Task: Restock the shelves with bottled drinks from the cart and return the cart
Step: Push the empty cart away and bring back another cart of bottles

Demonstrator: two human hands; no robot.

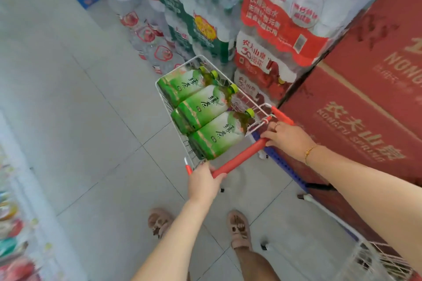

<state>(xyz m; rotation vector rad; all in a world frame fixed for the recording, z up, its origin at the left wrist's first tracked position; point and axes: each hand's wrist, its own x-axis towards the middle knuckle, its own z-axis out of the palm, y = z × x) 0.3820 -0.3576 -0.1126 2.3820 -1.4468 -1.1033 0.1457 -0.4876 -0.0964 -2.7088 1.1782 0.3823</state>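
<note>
Gripping the red handle bar [239, 158], both hands are clamped tight: the left hand [205, 181] curls round its seven o'clock end, the right hand [288, 138] wraps the one o'clock end. Ahead at twelve o'clock, the wire cart [167, 104] carries green-labelled bottles [205, 107] lying on their sides, touching, caps pointing toward two o'clock. Beyond, at one o'clock, shrink-wrapped water packs [280, 18] stand stacked. Red cartons [365, 102] rise at three o'clock, just beside the cart. Sandalled feet [238, 230] stand on grey floor tiles [91, 121].
</note>
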